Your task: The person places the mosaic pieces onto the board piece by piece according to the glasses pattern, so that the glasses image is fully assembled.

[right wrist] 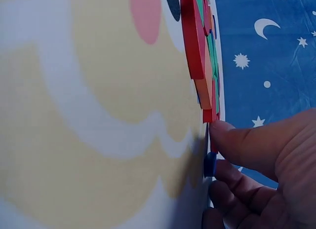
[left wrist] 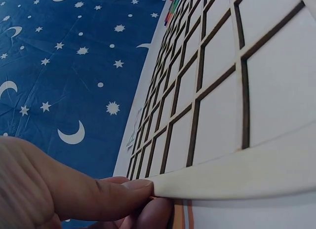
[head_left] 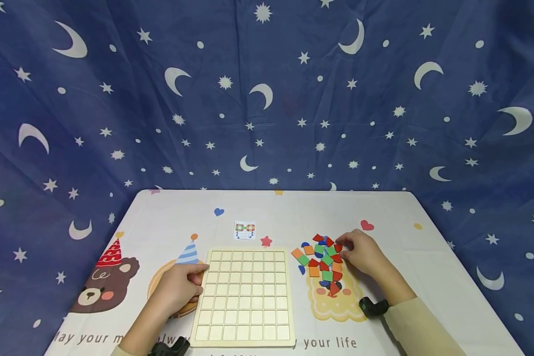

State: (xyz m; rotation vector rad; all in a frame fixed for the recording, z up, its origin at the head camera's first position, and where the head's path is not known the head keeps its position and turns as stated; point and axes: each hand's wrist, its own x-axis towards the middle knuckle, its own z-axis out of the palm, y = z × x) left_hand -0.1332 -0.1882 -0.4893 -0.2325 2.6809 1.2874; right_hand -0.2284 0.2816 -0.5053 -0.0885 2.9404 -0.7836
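Note:
A pale wooden grid board (head_left: 245, 297) lies flat on the table in front of me. My left hand (head_left: 176, 288) grips its left edge; in the left wrist view the thumb (left wrist: 131, 189) lies on the edge, with curled fingers below it. To the board's right is a loose pile of flat coloured pieces, among them an orange square (head_left: 314, 272), a green square (head_left: 328, 276) and red and blue rounded pieces. At the pile's right side my right hand (head_left: 362, 251) pinches a red piece (head_left: 338, 247) between thumb and fingers. A blue piece (right wrist: 210, 165) sits close by its fingertips.
A small printed pattern card (head_left: 244, 230) lies behind the board. The white tablecloth (head_left: 173, 202) carries printed bears, hearts and lettering. Behind the table hangs a blue curtain (head_left: 293, 148) with moons and stars. Black wrist cameras (head_left: 374, 307) are strapped to both arms.

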